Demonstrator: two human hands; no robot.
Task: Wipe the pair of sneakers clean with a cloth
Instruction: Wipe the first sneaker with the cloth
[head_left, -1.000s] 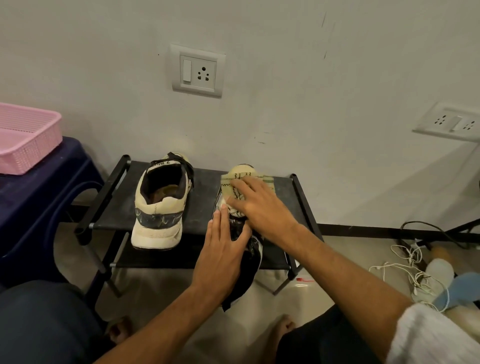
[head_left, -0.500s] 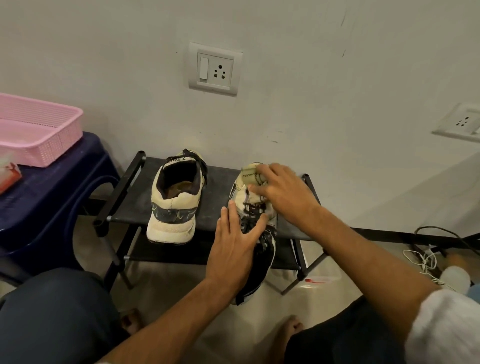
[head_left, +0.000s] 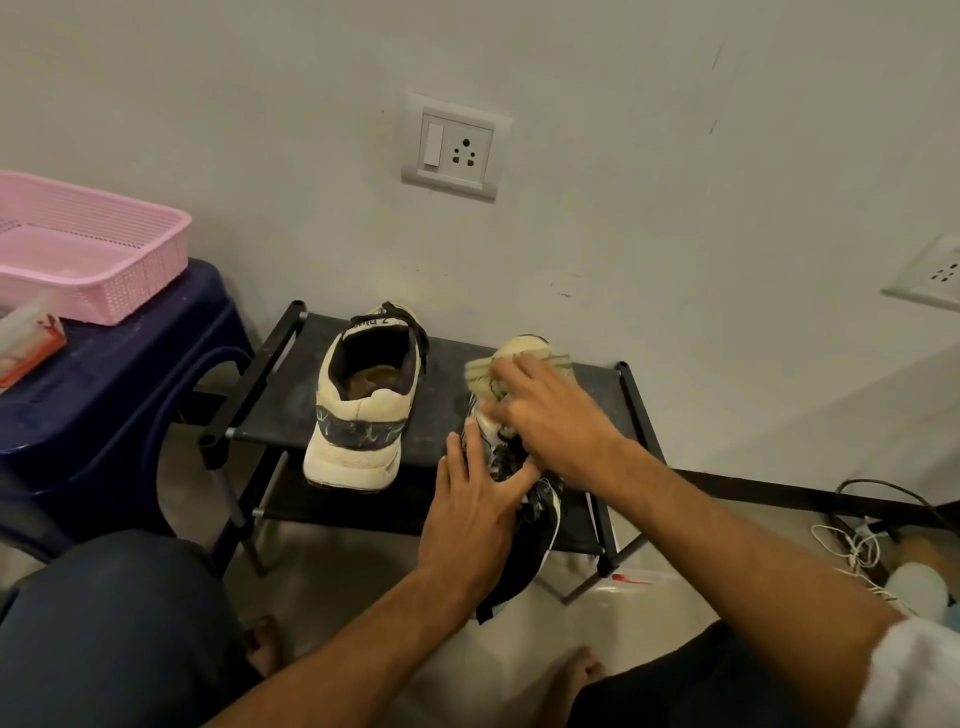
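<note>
Two cream and black sneakers sit on a low black shoe rack (head_left: 447, 364). The left sneaker (head_left: 363, 400) stands alone, heel toward me. The right sneaker (head_left: 530, 499) hangs over the rack's front edge. My left hand (head_left: 475, 512) lies flat on its side and heel, holding it steady. My right hand (head_left: 550, 415) presses a pale green cloth (head_left: 483, 376) onto its laces and toe; the toe peeks out behind the cloth. Much of this sneaker is hidden under my hands.
A dark blue plastic stool (head_left: 104, 384) at the left carries a pink basket (head_left: 78, 249) and a small red and white packet (head_left: 31, 343). White cables (head_left: 857, 545) lie on the floor at the right. Wall sockets (head_left: 457, 148) are above the rack. My knees frame the bottom.
My right hand with the cloth has slid back from the toe toward the laces. The left hand stays on the sneaker. The camera has shifted slightly.
</note>
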